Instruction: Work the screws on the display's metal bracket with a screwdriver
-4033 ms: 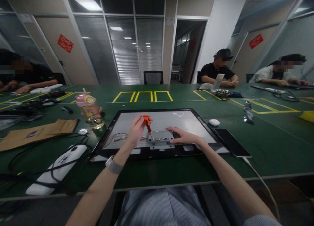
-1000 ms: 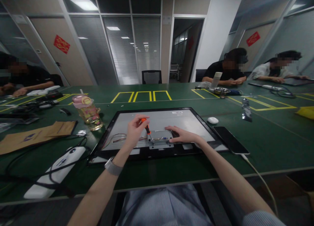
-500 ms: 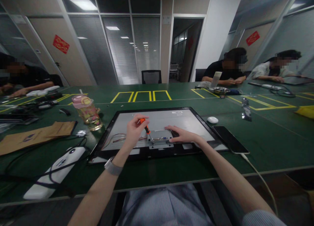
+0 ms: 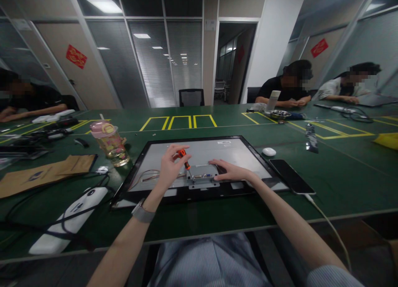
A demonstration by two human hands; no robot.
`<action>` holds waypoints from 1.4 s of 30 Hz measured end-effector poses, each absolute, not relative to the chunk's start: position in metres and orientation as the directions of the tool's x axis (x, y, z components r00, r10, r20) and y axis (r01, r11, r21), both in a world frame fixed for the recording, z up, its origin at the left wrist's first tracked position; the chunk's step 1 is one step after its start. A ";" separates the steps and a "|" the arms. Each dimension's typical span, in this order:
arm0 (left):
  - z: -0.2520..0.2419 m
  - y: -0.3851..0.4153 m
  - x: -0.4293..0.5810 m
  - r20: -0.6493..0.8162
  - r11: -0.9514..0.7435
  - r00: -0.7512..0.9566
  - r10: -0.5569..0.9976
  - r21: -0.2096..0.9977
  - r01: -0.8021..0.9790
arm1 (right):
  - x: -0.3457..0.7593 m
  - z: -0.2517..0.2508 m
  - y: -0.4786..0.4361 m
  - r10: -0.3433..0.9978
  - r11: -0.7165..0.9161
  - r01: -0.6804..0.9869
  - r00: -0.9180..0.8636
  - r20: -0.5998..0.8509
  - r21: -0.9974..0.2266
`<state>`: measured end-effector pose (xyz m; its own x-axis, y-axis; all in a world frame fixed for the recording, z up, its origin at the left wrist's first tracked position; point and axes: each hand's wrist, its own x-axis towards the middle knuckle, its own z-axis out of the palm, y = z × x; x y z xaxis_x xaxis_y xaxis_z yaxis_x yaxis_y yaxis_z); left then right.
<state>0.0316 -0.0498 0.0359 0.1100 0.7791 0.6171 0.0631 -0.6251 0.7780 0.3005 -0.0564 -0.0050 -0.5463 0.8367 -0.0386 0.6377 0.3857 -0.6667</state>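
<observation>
My left hand (image 4: 171, 164) pinches the handle of an orange and black screwdriver (image 4: 185, 160). The screwdriver leans, its tip down at the left end of a metal bracket (image 4: 203, 181) with connector ports. My right hand (image 4: 229, 170) has its fingers spread, resting at the right end of the bracket; some fingertips reach behind it. The bracket sits at the near edge of a flat display panel (image 4: 199, 150) with a grey back and black frame. Thin wires (image 4: 151, 175) lie on the panel left of the bracket.
On the left are a pink-lidded cup (image 4: 110, 144), a brown paper bag (image 4: 46, 171) and a white power strip (image 4: 70, 220) with black cables. A phone (image 4: 292, 177) with a cable and a white case (image 4: 269, 152) lie right. Three people sit across the table.
The fingers of my left hand have shifted slightly around the screwdriver handle, which looks turned a little. My right hand has stayed in place.
</observation>
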 end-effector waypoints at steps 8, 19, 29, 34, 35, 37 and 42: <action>0.040 -0.057 0.033 0.537 -0.526 0.270 0.799 0.842 -0.120 | 0.301 -0.007 -0.055 0.839 0.389 0.637 -0.543 -0.029 -0.665; 0.044 -0.056 0.029 0.511 -0.460 0.337 0.791 0.859 -0.225 | 0.301 -0.007 -0.056 0.843 0.383 0.637 -0.537 -0.029 -0.669; 0.038 -0.050 0.031 0.543 -0.523 0.206 0.814 0.840 -0.146 | 0.300 -0.005 -0.056 0.841 0.379 0.637 -0.539 -0.038 -0.671; 0.045 -0.055 0.030 0.445 -0.310 0.373 0.815 0.876 -0.369 | 0.299 -0.003 -0.058 0.846 0.361 0.649 -0.529 -0.057 -0.670; 0.046 -0.056 0.029 0.429 -0.287 0.389 0.815 0.883 -0.372 | 0.299 -0.003 -0.058 0.844 0.364 0.644 -0.534 -0.054 -0.672; 0.045 -0.055 0.027 0.417 -0.290 0.390 0.821 0.893 -0.344 | 0.300 -0.004 -0.056 0.839 0.373 0.636 -0.542 -0.047 -0.676; 0.037 -0.049 0.027 0.446 -0.395 0.287 0.848 0.892 -0.219 | 0.302 -0.009 -0.053 0.837 0.389 0.630 -0.547 -0.029 -0.672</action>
